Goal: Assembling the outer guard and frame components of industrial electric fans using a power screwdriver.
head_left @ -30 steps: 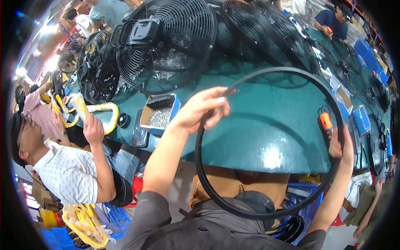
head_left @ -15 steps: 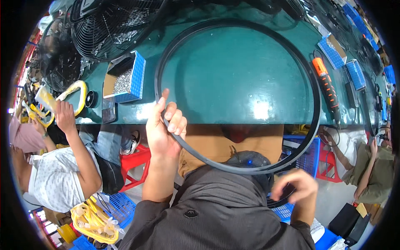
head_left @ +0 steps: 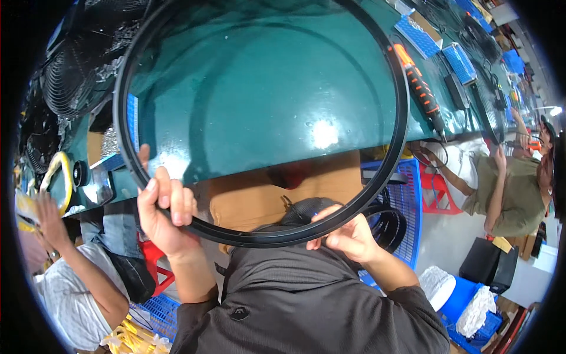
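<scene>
A large thin black hoop (head_left: 277,240) is raised over the green tabletop (head_left: 265,106), its near edge in front of my chest. At its lower left, my left hand (head_left: 168,215) grips the rim with the fingers curled around it and one finger sticking up. My right hand (head_left: 354,239) pinches the bottom of the rim right of the middle, the thumb below it and the fingers partly hidden behind it. Nothing is seen inside the hoop but the table and, nearer me, brown cardboard (head_left: 247,203).
Right of the hoop lies an orange-and-black electric screwdriver (head_left: 421,91). Left are an open blue box of small metal parts (head_left: 112,138), a phone (head_left: 99,192) and black fan grilles (head_left: 73,79). A blue basket (head_left: 407,236) with black hoops stands below right. A co-worker's hand (head_left: 52,221) is at far left.
My right hand has come up from the lower right and taken hold of the rim. My left hand keeps its grip. In the picture, the hoop sits further left and higher.
</scene>
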{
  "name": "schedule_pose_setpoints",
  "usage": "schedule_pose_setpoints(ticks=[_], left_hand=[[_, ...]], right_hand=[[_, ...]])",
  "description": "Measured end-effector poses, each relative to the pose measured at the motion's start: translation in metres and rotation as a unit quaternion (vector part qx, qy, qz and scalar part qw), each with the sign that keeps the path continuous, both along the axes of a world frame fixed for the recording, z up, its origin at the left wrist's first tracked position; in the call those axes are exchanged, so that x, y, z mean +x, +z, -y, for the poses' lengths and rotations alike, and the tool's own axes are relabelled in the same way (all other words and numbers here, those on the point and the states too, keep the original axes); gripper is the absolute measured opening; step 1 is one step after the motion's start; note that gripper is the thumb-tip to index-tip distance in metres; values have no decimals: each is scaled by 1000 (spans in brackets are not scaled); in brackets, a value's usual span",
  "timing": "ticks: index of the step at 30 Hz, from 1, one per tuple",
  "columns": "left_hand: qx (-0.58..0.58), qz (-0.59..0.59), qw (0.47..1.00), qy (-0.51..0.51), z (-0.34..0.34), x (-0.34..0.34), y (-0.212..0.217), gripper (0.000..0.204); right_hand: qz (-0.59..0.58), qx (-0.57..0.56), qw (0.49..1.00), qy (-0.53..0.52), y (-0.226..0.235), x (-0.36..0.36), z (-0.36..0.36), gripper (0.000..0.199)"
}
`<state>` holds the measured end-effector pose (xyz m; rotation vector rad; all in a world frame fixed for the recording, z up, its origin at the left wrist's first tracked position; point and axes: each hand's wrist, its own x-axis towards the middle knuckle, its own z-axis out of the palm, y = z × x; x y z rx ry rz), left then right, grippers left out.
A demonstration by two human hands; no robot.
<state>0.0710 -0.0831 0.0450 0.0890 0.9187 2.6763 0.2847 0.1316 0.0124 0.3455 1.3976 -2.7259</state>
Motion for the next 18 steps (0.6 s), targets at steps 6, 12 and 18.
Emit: schedule_pose_setpoints(ticks=[6,12,18], left_hand=[[24,-77,996,-26,0,-2,-4,54],[-162,-97,981,44,-2,13,12,60],[-155,-175,971,44,2,29,19,55]], right_hand=[[12,13,1000,-1,-3,3,-1,46],[43,3,994,-100,-2,7,-4,31],[12,14,995,-102,-9,7,-23,40]])
